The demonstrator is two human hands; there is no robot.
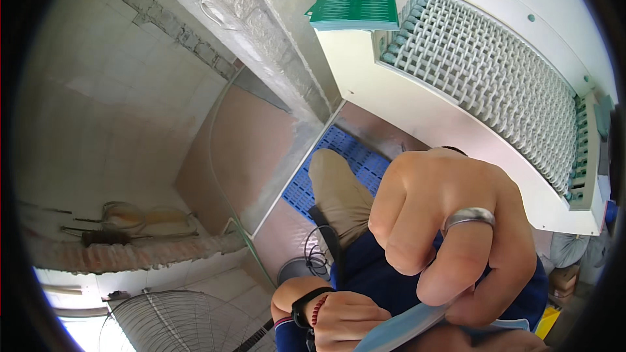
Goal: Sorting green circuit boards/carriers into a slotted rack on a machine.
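Observation:
Very close to the camera, my right hand (456,221) has its fingers curled down, with a silver ring on one of them. Its fingertips pinch the edge of a light blue face mask (407,327) at the bottom of the view. Lower and to the left, my left hand (349,316) is bent in toward the same mask, fingers together and their tips hidden behind it. A black band (301,306) and a red bead bracelet (318,311) circle the left wrist.
A white machine (417,91) with a bed of woven white links stands at upper right, green slotted plates (357,0) on its corner. Blue plastic grating (332,140) lies on the floor under my leg. A wire fan guard (173,322), a bucket (297,270) and a green hose (257,257) are at lower left.

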